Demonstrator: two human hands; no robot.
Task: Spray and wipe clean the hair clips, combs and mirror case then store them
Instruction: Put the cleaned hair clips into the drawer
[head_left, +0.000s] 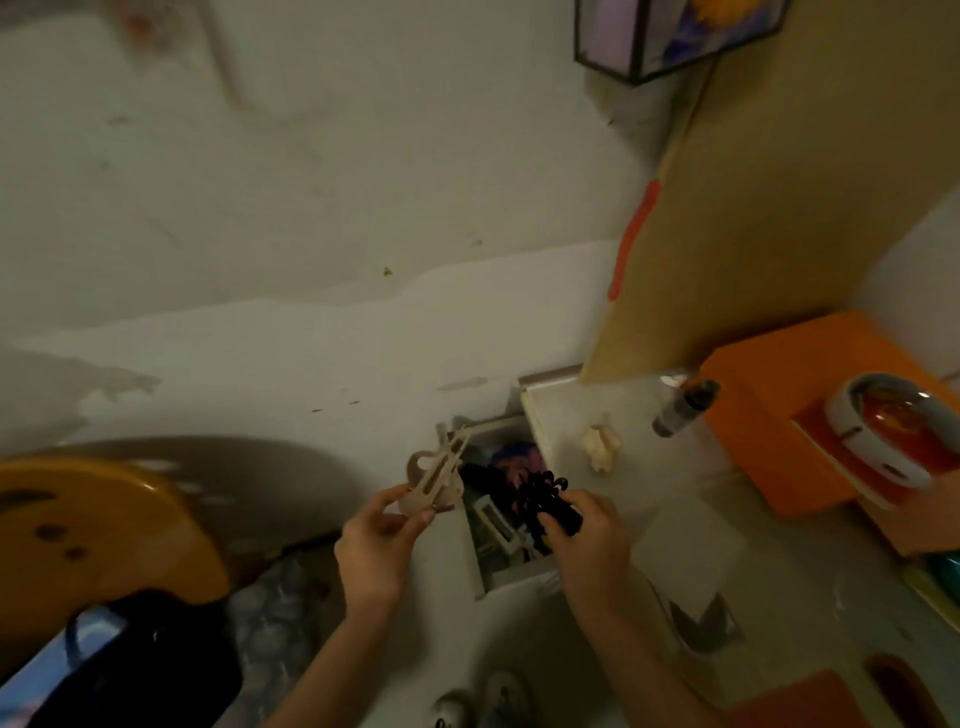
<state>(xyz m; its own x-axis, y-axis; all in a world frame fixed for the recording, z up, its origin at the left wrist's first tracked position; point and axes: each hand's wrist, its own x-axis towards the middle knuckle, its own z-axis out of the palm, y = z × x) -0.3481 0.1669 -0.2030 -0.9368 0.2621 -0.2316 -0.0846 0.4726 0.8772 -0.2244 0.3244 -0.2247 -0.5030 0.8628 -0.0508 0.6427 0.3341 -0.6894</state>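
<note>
**Head view: two claw clips held over the open drawer**

Head view shows a beige claw clip pinched at its lower end between the thumb and fingertips of the left hand. Its long axis runs up and to the right, so the teeth point away from the palm and toward the wall. A black claw clip sits in the right hand, whose fingers curl round its body with the curled teeth sticking out to the upper left.

Both clips hang just above an open drawer packed with dark and coloured items too blurred to name. The black clip lies directly over the drawer's mouth; the beige one is over its left edge. The right hand looks better placed, in my judgement, to lower its clip in first; the left would have to shift rightward.

On the white tabletop to the right stand a small spray bottle and a crumpled pale wipe, well apart from both hands. Beyond them is an orange box.
</note>
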